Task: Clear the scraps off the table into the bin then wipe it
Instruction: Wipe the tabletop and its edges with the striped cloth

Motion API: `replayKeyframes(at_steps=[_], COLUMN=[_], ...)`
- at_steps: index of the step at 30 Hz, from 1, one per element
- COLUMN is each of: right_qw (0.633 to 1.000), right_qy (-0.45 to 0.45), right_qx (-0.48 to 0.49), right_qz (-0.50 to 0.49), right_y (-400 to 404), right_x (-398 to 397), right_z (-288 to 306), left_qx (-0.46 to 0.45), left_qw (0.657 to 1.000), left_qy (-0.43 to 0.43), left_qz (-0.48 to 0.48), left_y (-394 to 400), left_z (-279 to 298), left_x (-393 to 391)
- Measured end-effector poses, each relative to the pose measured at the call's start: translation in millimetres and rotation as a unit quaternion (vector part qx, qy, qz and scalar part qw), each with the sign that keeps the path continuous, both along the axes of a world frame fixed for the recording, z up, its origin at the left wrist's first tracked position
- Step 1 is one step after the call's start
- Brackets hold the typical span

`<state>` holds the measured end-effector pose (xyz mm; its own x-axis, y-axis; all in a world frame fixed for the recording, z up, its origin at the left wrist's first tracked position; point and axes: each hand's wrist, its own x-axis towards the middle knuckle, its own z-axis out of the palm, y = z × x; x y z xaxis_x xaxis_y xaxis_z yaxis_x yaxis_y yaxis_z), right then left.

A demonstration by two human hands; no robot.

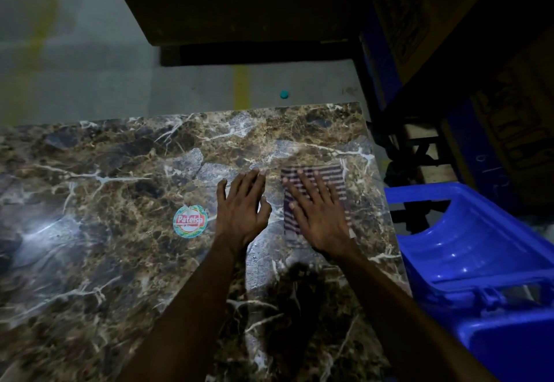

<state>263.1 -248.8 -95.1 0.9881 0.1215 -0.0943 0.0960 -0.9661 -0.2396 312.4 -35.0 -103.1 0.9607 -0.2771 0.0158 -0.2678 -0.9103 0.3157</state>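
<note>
A brown marble-patterned table point(120, 177) fills the lower left of the view. Near its right edge lies a folded striped cloth point(329, 173), purple and white. My right hand point(320, 216) lies flat on the cloth with fingers spread and straight, pressing it to the table. My left hand point(242, 204) rests flat on the bare tabletop just left of the cloth, fingers straight, holding nothing. A blue plastic bin point(479, 261) stands off the table's right edge, its lid tipped open. No scraps show on the tabletop.
A round "Patelsa" sticker point(190, 221) is stuck to the table left of my left hand. Beyond the far edge is grey floor with a yellow line point(241, 86) and a small teal cap point(284, 93). Dark shelving and cardboard boxes point(494, 111) crowd the right.
</note>
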Motion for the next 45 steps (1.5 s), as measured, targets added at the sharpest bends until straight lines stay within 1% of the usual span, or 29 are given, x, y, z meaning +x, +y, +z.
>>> replayKeyframes(at_steps=[3, 4, 8, 10, 11, 13, 15, 17, 19, 21, 24, 26, 28, 30, 32, 34, 35, 39, 43, 45], right_qw=[0.999, 0.999, 0.998, 0.996, 0.996, 0.999, 1.0, 0.998, 0.997, 0.999, 1.0, 0.998, 0.996, 0.998, 1.0, 0.999, 0.999, 1.0, 0.996, 0.995], right_qy=[0.012, 0.014, -0.004, -0.015, -0.018, -0.012, -0.015, -0.017, -0.015, -0.004, -0.006, -0.015, -0.013, -0.008, -0.011, -0.003, -0.001, -0.004, -0.018, -0.016], right_qx=[-0.004, -0.003, 0.001, -0.005, -0.005, 0.005, 0.008, 0.008, -0.001, -0.001, -0.002, -0.01, -0.006, 0.005, 0.007, 0.004, 0.005, 0.006, 0.0, -0.001], right_qz=[0.035, 0.033, -0.059, -0.091, -0.092, -0.05, 0.015, 0.055, 0.072, 0.051, -0.027, -0.067, -0.087, -0.065, -0.003, 0.046, 0.051, -0.013, -0.083, -0.095], right_y=[-15.3, -23.9, -41.5, -28.8, -18.1, 2.3, 12.4, 2.2, -23.7, -58.3, -90.1, -83.7, -63.9, -45.8, -39.8, -49.0, -58.4, -104.5, -113.8, -106.1], right_x=[-23.9, -24.6, 6.6, 27.3, 34.2, 32.2, 7.1, -27.2, -58.0, -73.6, -62.0, -45.4, -32.7, -33.4, -50.8, -74.0, -84.1, -93.4, -50.4, -25.5], right_z=[1.6, 2.8, 1.8, 0.2, 0.1, -0.2, -2.3, -2.2, -1.2, 0.4, 1.4, 0.6, 1.9, 2.1, 1.7, 1.2, 0.8, 3.4, 0.2, -0.5], left_qx=[-0.018, -0.015, -0.027, -0.026, -0.021, -0.007, 0.011, 0.026, 0.042, 0.025, -0.049, -0.07, -0.074, -0.079, -0.08, -0.072, -0.063, -0.045, -0.042, -0.027], left_qw=[0.998, 0.997, 0.997, 0.998, 0.999, 0.999, 0.999, 0.999, 0.998, 0.998, 0.99, 0.984, 0.981, 0.98, 0.98, 0.984, 0.987, 0.994, 0.992, 0.992], left_qy=[0.025, 0.027, 0.026, 0.01, -0.001, -0.02, -0.03, -0.034, -0.031, -0.017, -0.001, 0.01, 0.014, 0.011, 0.004, 0.001, 0.003, 0.018, 0.031, 0.028], left_qz=[0.057, 0.066, 0.071, 0.06, 0.051, 0.033, 0.026, 0.025, 0.025, 0.046, 0.132, 0.165, 0.179, 0.185, 0.181, 0.162, 0.147, 0.099, 0.117, 0.117], left_y=[-21.1, -26.0, -28.9, -29.8, -30.2, -29.2, -27.7, -28.2, -31.5, -38.6, -62.3, -76.9, -83.1, -82.3, -80.9, -80.7, -80.5, -80.0, -84.2, -86.4], left_z=[-0.1, -1.6, -2.6, -2.3, -2.1, -3.8, -5.9, -4.6, -2.1, -3.4, -10.8, -15.9, -17.8, -17.7, -15.6, -11.2, -8.9, -2.3, 0.8, 4.5], left_x=[-11.7, -14.9, -18.1, -20.3, -20.3, -20.6, -21.3, -21.8, -25.8, -37.0, -75.4, -96.4, -103.0, -102.2, -102.4, -105.3, -106.9, -109.3, -106.8, -101.5])
